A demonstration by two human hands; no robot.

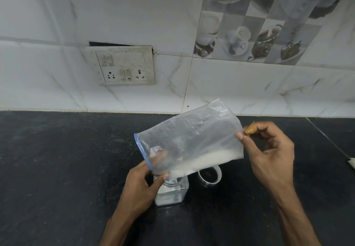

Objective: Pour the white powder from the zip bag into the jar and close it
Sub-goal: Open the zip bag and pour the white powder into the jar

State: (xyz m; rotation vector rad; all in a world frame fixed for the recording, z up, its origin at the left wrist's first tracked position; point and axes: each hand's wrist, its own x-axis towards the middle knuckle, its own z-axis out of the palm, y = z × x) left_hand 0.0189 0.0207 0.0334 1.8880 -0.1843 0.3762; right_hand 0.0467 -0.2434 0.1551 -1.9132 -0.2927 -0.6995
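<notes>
- Here, a clear plastic zip bag with a blue zip strip [189,140] is held above the black stone counter [57,169], tilted so that its open mouth points down and to the left.
- The left hand [143,185] grips the bag at the mouth, its thumb curled over the blue strip and its fingers showing dimly through the plastic.
- The right hand [269,149] pinches the bag's closed bottom edge between thumb and forefinger, lifting that end higher; the other fingers are loosely curled.
- The white powder [201,161] lies along the bag's lower edge, running down toward the mouth.
- A clear, square-sided jar [171,194] stands on the counter right under the mouth, uncapped, with a layer of white powder at its bottom.
- A round lid with a white rim [208,183] lies on the counter just right of the jar.
- A grimy white switchboard [124,66] sits on the white marble-patterned tile wall [230,84] behind.
</notes>
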